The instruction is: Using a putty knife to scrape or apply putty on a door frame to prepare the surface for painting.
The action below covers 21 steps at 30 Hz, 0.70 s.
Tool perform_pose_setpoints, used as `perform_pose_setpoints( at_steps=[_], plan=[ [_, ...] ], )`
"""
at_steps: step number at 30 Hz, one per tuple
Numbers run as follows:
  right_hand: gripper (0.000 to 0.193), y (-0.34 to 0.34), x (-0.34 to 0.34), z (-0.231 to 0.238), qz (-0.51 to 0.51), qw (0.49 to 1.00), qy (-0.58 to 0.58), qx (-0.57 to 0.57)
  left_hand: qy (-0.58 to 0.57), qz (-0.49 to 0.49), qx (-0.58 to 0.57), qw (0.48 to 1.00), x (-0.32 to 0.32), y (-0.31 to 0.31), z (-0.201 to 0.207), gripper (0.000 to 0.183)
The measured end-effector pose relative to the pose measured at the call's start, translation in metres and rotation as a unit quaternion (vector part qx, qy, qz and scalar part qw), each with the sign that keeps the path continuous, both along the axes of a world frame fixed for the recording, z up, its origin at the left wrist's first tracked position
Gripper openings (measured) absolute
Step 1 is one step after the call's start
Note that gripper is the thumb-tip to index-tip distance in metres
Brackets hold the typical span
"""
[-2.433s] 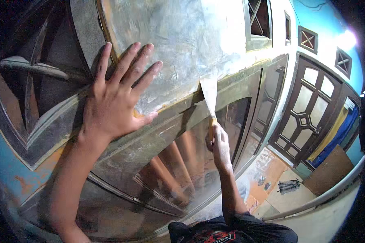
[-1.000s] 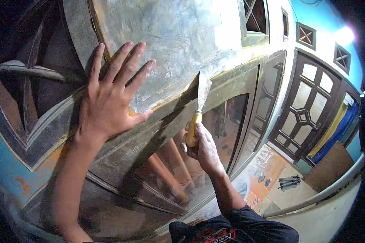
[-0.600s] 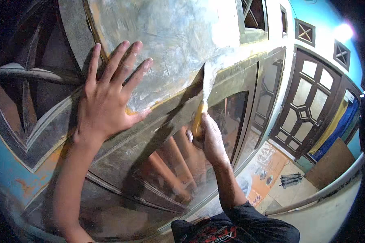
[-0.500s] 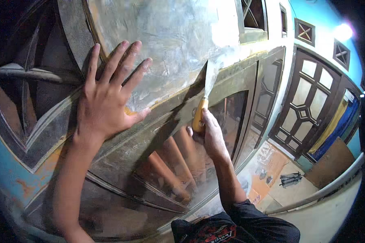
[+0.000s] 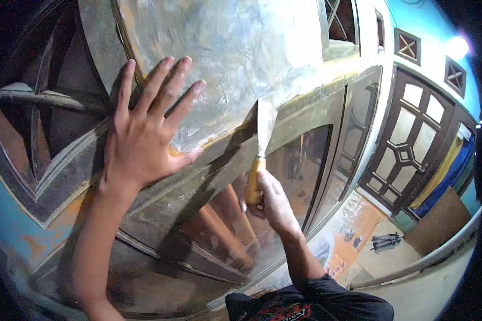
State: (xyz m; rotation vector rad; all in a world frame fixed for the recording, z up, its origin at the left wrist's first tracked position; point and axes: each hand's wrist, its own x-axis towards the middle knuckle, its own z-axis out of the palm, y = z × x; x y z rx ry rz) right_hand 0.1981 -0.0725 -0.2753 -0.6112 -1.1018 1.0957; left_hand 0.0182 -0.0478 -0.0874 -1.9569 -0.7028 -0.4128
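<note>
Left hand (image 5: 144,139) splayed flat on wall panel (image 5: 235,48); right hand (image 5: 268,198) grips putty knife (image 5: 260,144)

**A house under renovation**

It looks like a home being refinished: a wall patch (image 5: 235,59) smeared with grey filler, bare wooden window frames (image 5: 300,160) with glass, a dark panelled door (image 5: 407,155), turquoise painted walls (image 5: 428,27), and a paint-spattered floor (image 5: 353,235) below.
</note>
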Motion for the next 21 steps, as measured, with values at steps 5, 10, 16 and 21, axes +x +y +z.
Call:
perform_pose_setpoints(
  at_steps=[5,10,16,21],
  plan=[
    [0.039,0.018,0.010,0.000,-0.052,0.999,-0.003,-0.007,-0.006,-0.002,0.012,1.000,-0.001,-0.002,0.001,0.088],
    [0.037,0.003,-0.017,-0.028,-0.004,0.998,-0.052,-0.036,-0.003,-0.006,0.010,1.000,-0.003,0.000,-0.001,0.086],
    [0.032,0.019,-0.005,-0.003,-0.027,0.999,0.022,0.008,-0.006,-0.003,0.017,1.000,-0.001,0.001,-0.001,0.087],
    [0.033,0.009,-0.018,-0.037,-0.039,0.998,-0.038,-0.037,0.011,0.007,0.005,1.000,-0.001,0.000,-0.002,0.090]
  ],
)
